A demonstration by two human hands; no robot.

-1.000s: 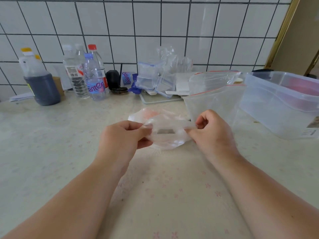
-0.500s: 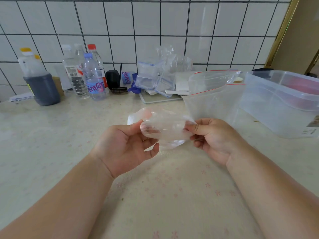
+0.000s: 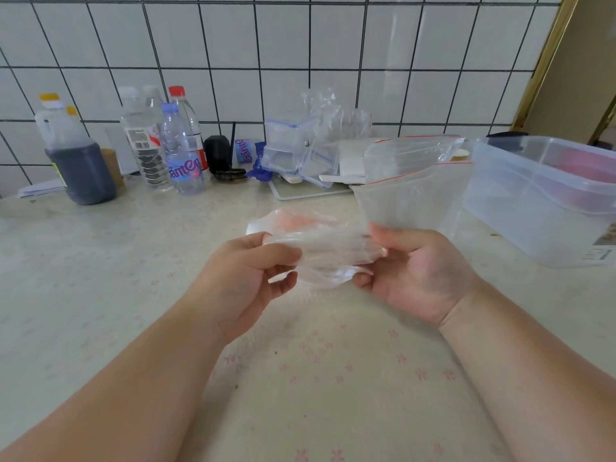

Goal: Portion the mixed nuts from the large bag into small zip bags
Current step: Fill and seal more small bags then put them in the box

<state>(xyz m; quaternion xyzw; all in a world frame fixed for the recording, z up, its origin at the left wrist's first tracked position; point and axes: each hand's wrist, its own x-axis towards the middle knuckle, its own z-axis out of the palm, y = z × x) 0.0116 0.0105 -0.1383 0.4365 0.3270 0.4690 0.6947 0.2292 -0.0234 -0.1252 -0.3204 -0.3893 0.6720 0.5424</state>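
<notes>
Clear film (image 3: 328, 258) blurred btwn left hand (image 3: 248, 281), right hand (image 3: 418, 271); contents unclear.

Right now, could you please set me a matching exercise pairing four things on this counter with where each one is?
Things:
1. small bag
2. dark jug
3. tub
4. large zip bag

Places:
A. far left, by the wall
B. between both hands
C. far right of the counter
D. standing open just left of the tub

Pairs: 1-B, 2-A, 3-C, 4-D. The left hand and right hand each pinch one side of the small bag.
</notes>
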